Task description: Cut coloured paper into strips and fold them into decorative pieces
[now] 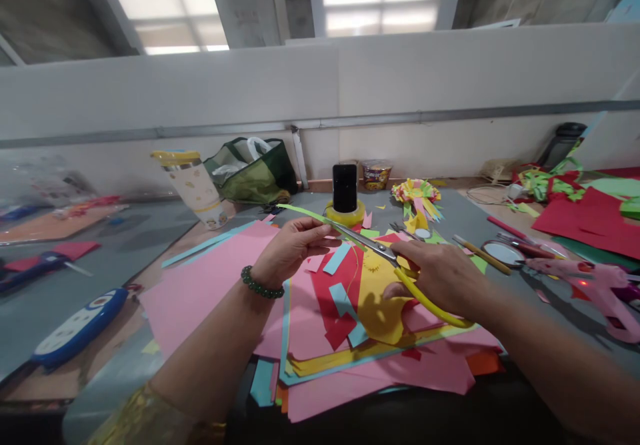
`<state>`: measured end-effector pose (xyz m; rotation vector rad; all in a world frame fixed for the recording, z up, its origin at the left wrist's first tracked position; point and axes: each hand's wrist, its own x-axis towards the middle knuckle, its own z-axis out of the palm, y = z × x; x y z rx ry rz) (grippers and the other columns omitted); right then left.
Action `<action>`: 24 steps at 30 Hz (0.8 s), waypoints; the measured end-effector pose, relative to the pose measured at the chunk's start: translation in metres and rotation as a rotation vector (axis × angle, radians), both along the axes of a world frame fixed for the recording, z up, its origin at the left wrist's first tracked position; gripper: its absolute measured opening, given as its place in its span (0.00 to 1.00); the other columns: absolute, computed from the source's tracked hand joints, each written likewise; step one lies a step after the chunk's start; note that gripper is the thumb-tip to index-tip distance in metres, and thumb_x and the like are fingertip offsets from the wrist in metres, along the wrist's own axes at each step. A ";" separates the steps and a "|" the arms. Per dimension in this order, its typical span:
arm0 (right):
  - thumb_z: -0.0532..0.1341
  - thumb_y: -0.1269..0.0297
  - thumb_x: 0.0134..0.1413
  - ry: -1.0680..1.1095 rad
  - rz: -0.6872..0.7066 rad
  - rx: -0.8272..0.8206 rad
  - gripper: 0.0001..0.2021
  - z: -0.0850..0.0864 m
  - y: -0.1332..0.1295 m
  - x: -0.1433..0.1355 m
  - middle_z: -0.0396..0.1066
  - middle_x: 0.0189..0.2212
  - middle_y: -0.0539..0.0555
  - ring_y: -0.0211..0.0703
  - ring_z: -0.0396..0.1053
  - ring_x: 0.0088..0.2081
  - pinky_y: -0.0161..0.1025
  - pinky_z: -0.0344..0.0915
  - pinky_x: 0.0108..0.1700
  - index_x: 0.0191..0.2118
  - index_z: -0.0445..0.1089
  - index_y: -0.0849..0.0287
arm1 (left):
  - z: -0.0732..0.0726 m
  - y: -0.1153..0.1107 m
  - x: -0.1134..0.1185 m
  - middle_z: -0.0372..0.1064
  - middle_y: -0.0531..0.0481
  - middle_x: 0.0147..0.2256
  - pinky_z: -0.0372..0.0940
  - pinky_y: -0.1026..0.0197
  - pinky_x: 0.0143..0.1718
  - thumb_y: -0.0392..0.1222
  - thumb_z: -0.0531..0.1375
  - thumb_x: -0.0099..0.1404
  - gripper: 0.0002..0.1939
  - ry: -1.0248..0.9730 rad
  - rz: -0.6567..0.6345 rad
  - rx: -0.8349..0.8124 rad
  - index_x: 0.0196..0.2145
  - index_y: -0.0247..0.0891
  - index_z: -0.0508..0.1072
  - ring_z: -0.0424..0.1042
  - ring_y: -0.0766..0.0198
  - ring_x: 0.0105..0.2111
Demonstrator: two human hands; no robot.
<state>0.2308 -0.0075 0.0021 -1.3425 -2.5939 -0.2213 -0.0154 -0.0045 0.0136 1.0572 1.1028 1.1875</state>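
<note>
Green paper strip (304, 211) is at the blades of yellow-handled scissors (381, 249), above the paper stack (305, 325). Left hand (295, 245): fingers pinching strip. Right hand (443, 275): fingers gripping scissors. Glue gun (585, 278) right, on worktop (150, 228).

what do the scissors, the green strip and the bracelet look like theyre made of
Scissors: the blades look like steel, grey and shiny; the yellow handles seem smooth plastic, perhaps rubbery.
Green strip: likely paper, matte, thin and flat.
Bracelet: round dark green beads, apparently glossy; stone, glass or plastic, I cannot tell.
</note>
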 end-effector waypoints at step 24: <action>0.62 0.58 0.53 -0.080 -0.010 0.105 0.14 -0.002 -0.001 0.000 0.77 0.36 0.57 0.46 0.72 0.28 0.36 0.46 0.25 0.46 0.70 0.54 | -0.002 0.002 -0.005 0.77 0.47 0.27 0.67 0.66 0.29 0.39 0.72 0.48 0.09 0.035 0.030 0.028 0.25 0.34 0.76 0.78 0.61 0.31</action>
